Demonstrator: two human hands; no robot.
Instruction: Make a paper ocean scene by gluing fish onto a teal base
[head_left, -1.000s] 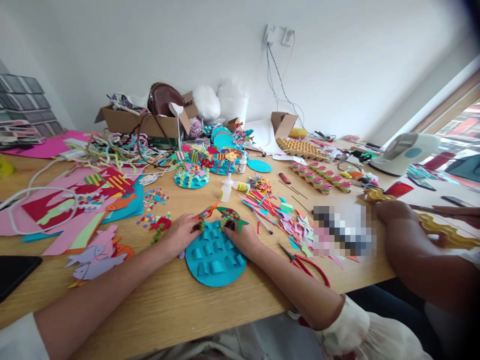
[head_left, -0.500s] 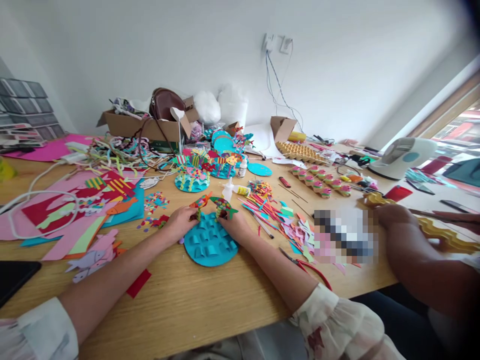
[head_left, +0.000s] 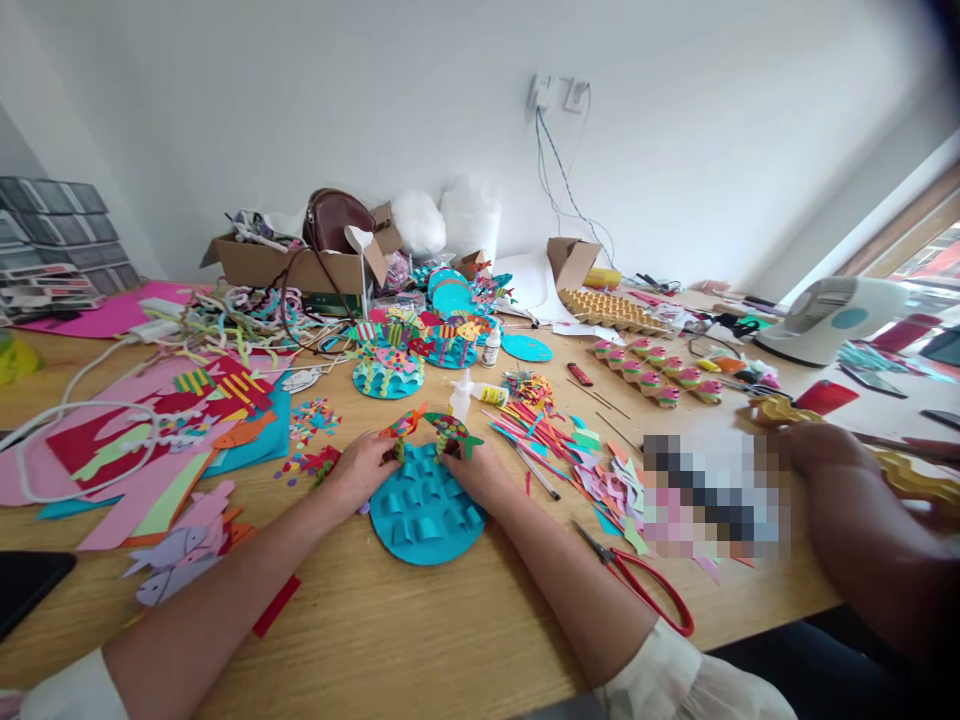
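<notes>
A round blue paper base with rows of small curled blue paper loops lies flat in front of me. At its back left edge my left hand pinches a yellow-green folded paper strip, above which sits an orange paper fish with coloured dots. On the right side, the fingers of my right hand close round a similar folded strip under a green spotted paper fish. My fingertips are partly hidden behind the strips and fish. Both strips stand at the base's far edge; whether they are stuck down I cannot tell.
Behind stand finished-looking fish pieces and glue bottles. Paper strips and scraps and red-handled scissors lie to the right. Cut paper fish and coloured sheets lie left. Another person's arm is at far right.
The view has shifted slightly, so the scene sits a little lower and the scissors show more fully. Both hands stay at the same two strips.
</notes>
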